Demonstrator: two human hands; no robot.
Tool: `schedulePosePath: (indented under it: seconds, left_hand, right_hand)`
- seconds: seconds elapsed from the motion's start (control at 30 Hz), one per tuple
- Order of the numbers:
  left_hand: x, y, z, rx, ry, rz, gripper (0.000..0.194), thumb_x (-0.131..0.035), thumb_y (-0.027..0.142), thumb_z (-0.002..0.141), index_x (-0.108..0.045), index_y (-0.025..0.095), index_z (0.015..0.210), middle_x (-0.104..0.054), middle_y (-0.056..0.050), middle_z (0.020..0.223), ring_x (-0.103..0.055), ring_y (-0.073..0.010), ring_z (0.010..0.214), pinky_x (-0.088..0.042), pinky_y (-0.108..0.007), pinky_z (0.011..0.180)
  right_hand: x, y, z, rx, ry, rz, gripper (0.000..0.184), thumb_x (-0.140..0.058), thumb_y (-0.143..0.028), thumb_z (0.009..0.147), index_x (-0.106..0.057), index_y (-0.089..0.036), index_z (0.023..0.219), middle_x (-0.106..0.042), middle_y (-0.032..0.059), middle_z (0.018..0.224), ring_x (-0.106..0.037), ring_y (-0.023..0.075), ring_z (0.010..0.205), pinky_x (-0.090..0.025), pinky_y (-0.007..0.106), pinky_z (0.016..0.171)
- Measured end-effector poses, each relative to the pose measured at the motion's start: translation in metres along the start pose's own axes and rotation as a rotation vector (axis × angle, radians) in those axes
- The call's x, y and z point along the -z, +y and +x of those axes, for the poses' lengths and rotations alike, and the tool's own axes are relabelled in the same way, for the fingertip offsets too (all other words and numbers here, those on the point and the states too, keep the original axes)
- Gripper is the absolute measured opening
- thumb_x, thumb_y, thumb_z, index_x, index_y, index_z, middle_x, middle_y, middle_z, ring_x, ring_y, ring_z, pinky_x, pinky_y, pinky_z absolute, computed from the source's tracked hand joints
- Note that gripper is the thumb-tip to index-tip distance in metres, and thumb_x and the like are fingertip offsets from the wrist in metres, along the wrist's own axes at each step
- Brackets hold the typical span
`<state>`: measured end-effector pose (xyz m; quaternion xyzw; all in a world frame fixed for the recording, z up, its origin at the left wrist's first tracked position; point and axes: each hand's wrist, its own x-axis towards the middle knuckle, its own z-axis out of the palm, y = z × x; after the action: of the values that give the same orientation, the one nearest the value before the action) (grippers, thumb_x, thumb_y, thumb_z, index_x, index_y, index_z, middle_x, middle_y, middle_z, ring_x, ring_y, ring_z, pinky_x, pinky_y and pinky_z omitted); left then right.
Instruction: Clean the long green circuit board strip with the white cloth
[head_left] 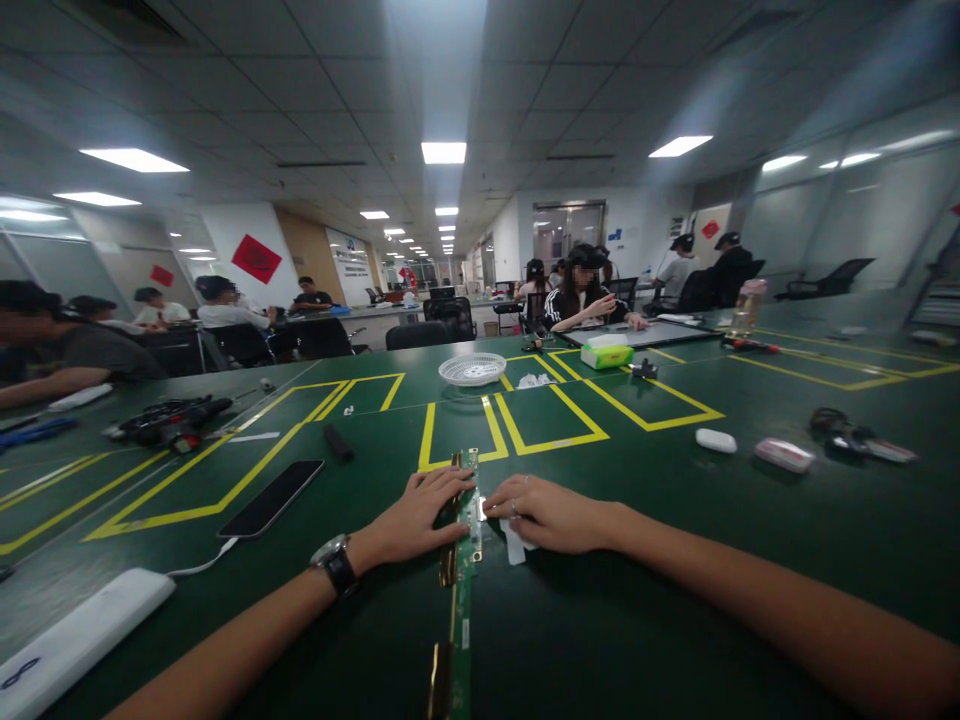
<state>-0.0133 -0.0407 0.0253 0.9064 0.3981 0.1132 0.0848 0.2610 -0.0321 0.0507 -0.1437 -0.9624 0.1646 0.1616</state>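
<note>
A long, narrow green circuit board (466,610) with gold-coloured flexible strips (440,680) along its left side runs toward me on the green table. My left hand (420,515), with a watch at the wrist, holds the board against the table, thumb and fingers on its upper part. At the board's right edge, my right hand (551,512) has its fingers bent together on a small white flat piece (482,509). I cannot tell whether this piece is joined to the board. Another white strip (515,545) shows below the right hand, partly covered by it.
Left of my hands lie a phone (272,498), a white power bank (82,645) and a black stick-like object (338,443). Ahead are a white basket (472,369) and a green tissue pack (607,352). A white case (715,441) lies right. A person (589,290) sits across.
</note>
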Motion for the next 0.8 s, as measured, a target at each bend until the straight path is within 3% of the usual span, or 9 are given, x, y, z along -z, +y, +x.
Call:
schedulePosePath:
  seconds: [0.13, 0.27, 0.43, 0.57, 0.73, 0.8]
  left_hand:
    - [0.004, 0.004, 0.0, -0.039, -0.027, -0.041, 0.062, -0.052, 0.06, 0.094, -0.038, 0.032, 0.148, -0.037, -0.004, 0.155, -0.03, -0.0303, 0.142, -0.024, -0.051, 0.113]
    - [0.004, 0.004, -0.001, -0.06, -0.034, -0.069, 0.067, -0.054, 0.06, 0.093, -0.033, 0.034, 0.151, -0.038, -0.003, 0.155, -0.03, -0.03, 0.143, -0.025, -0.05, 0.114]
    - [-0.001, -0.001, -0.003, -0.036, 0.074, -0.069, 0.055, -0.04, 0.052, 0.101, -0.032, 0.031, 0.152, -0.031, -0.005, 0.158, -0.029, -0.0275, 0.143, -0.025, -0.047, 0.116]
    - [-0.005, -0.005, -0.002, 0.076, 0.196, -0.061, 0.05, -0.033, 0.047, 0.104, -0.031, 0.029, 0.151, -0.027, -0.006, 0.159, -0.027, -0.0274, 0.144, -0.024, -0.05, 0.116]
    - [-0.005, -0.006, -0.001, 0.142, 0.272, -0.07, 0.046, -0.031, 0.045, 0.105, -0.036, 0.027, 0.147, -0.031, -0.008, 0.157, -0.028, -0.0281, 0.143, -0.025, -0.053, 0.114]
    - [-0.004, -0.005, -0.001, 0.16, 0.27, -0.069, 0.046, -0.031, 0.045, 0.105, -0.038, 0.026, 0.146, -0.033, -0.009, 0.156, -0.029, -0.029, 0.142, -0.026, -0.054, 0.114]
  right_hand:
    - [0.002, 0.0, 0.0, 0.006, 0.016, 0.001, 0.042, -0.045, -0.004, 0.09, -0.065, -0.017, 0.124, -0.068, 0.0072, 0.122, -0.056, 0.0174, 0.119, -0.04, 0.037, 0.106]
    - [-0.008, -0.005, 0.004, 0.063, 0.029, -0.091, 0.043, -0.045, -0.008, 0.092, -0.057, -0.017, 0.133, -0.058, 0.0096, 0.137, -0.046, 0.0195, 0.132, -0.034, 0.042, 0.111]
    - [-0.011, 0.001, 0.006, 0.083, -0.025, -0.129, 0.044, -0.04, -0.011, 0.096, -0.053, -0.018, 0.137, -0.055, 0.0084, 0.142, -0.045, 0.018, 0.134, -0.033, 0.039, 0.111]
    - [-0.002, 0.034, -0.007, -0.086, 0.017, -0.236, 0.047, -0.04, -0.012, 0.093, -0.054, -0.021, 0.137, -0.052, 0.0066, 0.145, -0.045, 0.0202, 0.134, -0.033, 0.042, 0.111]
    - [0.02, 0.095, -0.04, -0.563, 0.119, -0.424, 0.046, -0.043, -0.016, 0.09, -0.06, -0.017, 0.133, -0.056, 0.0102, 0.14, -0.049, 0.0256, 0.131, -0.034, 0.043, 0.11]
    - [0.027, 0.114, -0.053, -0.646, 0.145, -0.446, 0.046, -0.04, -0.017, 0.091, -0.06, -0.012, 0.132, -0.056, 0.0138, 0.139, -0.048, 0.0267, 0.131, -0.032, 0.043, 0.111]
